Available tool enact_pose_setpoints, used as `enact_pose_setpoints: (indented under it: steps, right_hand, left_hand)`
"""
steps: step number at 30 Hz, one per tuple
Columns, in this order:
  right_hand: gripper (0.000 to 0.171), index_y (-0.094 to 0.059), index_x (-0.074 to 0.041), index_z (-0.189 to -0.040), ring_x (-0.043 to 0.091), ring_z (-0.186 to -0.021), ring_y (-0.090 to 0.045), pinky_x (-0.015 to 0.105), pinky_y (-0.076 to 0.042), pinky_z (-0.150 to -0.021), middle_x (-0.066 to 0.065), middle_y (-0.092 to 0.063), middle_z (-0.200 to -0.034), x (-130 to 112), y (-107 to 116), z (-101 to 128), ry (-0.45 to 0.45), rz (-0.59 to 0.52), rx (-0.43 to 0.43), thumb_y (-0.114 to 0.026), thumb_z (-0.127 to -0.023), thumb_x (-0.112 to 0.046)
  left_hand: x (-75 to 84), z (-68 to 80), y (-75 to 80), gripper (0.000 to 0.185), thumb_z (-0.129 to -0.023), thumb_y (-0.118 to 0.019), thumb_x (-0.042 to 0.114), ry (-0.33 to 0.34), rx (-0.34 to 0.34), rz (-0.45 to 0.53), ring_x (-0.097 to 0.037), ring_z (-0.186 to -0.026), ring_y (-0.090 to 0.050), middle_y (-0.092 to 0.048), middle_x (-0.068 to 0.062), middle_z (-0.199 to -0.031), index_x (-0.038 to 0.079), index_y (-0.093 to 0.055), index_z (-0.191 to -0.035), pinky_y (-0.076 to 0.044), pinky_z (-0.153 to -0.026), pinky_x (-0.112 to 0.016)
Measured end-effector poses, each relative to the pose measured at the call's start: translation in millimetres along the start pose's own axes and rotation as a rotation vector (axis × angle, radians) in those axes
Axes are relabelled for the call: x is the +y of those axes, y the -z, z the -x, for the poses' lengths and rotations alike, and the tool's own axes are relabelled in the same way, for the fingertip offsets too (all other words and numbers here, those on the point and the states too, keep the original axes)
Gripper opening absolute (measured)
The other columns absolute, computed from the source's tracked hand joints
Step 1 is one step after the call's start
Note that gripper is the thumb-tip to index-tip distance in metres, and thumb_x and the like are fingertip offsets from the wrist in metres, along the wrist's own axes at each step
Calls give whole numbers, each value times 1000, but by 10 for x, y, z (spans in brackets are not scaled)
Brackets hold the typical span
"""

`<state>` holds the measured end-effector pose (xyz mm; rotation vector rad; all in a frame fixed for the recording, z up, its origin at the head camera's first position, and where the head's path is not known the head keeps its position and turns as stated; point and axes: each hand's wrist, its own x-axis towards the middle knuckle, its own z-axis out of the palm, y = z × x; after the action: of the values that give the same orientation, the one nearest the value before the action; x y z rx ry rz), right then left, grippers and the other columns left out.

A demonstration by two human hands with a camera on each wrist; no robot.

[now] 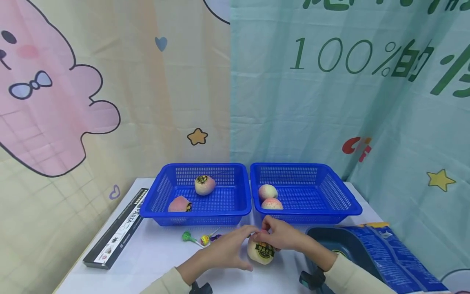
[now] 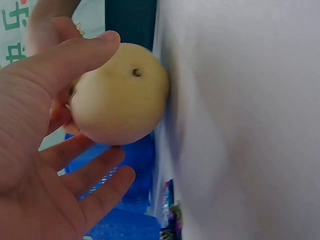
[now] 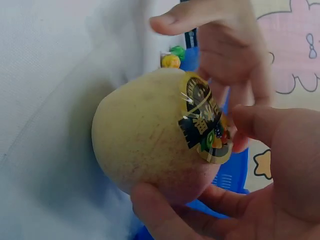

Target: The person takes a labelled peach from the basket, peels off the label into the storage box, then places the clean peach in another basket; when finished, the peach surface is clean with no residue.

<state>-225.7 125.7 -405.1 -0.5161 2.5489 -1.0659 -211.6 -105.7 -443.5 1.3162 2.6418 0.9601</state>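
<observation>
A pale yellow fruit (image 1: 260, 252) with a black and gold sticker (image 1: 265, 249) sits just above the white table (image 1: 154, 257), between both hands. My right hand (image 1: 284, 237) grips the fruit (image 3: 145, 135) from underneath, its thumb beside the sticker (image 3: 205, 122). My left hand (image 1: 224, 251) lays its thumb over the fruit (image 2: 120, 95), with its fingers (image 2: 95, 180) loosely spread below. In the right wrist view the left hand (image 3: 235, 45) reaches in behind the fruit.
Two blue baskets stand behind the hands. The left basket (image 1: 161, 192) holds two stickered fruits; the right basket (image 1: 330, 192) holds two plain ones. Lollipops (image 1: 200, 239) lie in front of the left basket. A long black box (image 1: 117, 228) lies left, a dark bin (image 1: 341, 245) and blue bag (image 1: 389, 253) right.
</observation>
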Motion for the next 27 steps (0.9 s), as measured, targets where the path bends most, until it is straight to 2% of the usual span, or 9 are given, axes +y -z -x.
enact_pose_setpoints:
  steps: [3, 6, 8, 11, 15, 19, 24, 27]
  right_hand:
    - [37, -60, -10, -112, 21, -73, -61, 38, -55, -61, 6, -65, -95, 12, 33, 17, -13, -26, -39, -68, -95, -42]
    - [43, -61, -6, -128, 23, -91, -64, 41, -59, -71, 9, -65, -117, 43, 66, 33, -18, -63, -78, -69, -96, -33]
    - [46, -59, -5, -134, 24, -97, -64, 43, -60, -74, 10, -62, -125, 56, 88, 47, 0, -70, -91, -70, -96, -27]
    - [41, -60, -7, -131, 24, -98, -65, 41, -59, -77, 8, -63, -123, 46, 107, 82, 69, -21, -82, -72, -94, -20]
    - [29, -65, -11, -120, 22, -100, -66, 37, -59, -80, 2, -66, -117, 17, 105, 127, 163, 62, -37, -73, -94, -19]
    - [18, -69, -11, -109, 20, -95, -65, 30, -57, -75, -4, -66, -104, -18, 86, 156, 220, 118, 15, -74, -93, -19]
    - [7, -71, -14, -97, 18, -82, -60, 27, -52, -63, -6, -63, -88, -32, 59, 148, 182, 90, 59, -74, -93, -19]
    - [6, -68, -13, -91, 17, -76, -57, 26, -49, -58, -4, -61, -84, -5, 42, 138, 145, 40, 77, -73, -94, -17]
  left_hand:
    - [-77, -29, -76, 92, -75, -92, 28, -14, 17, 16, -10, -133, -48, -47, 9, -148, 23, -39, -150, -42, -108, -31]
    - [-113, -56, -127, 86, -75, -92, 25, 33, 49, 43, -9, -125, -52, -52, 7, -140, 21, -42, -145, -46, -103, -30]
    - [-128, -91, -149, 80, -75, -92, 25, 78, 67, 69, -8, -120, -55, -55, 8, -134, 21, -45, -139, -49, -100, -30]
    - [-155, -145, -173, 74, -74, -93, 24, 121, 85, 115, -7, -113, -56, -58, 9, -127, 23, -47, -132, -51, -94, -30]
    - [-162, -140, -217, 71, -71, -94, 28, 157, 124, 169, -6, -106, -58, -58, 11, -120, 24, -49, -126, -52, -89, -28]
    - [-134, -108, -254, 71, -69, -94, 36, 171, 153, 174, -4, -95, -58, -59, 10, -111, 22, -48, -120, -52, -80, -25]
    - [-98, -117, -242, 71, -68, -93, 42, 176, 129, 120, -3, -87, -57, -61, 8, -105, 21, -46, -117, -50, -72, -22]
    - [-93, -123, -228, 71, -70, -91, 44, 162, 92, 114, -2, -92, -58, -62, 9, -114, 21, -48, -122, -50, -75, -22]
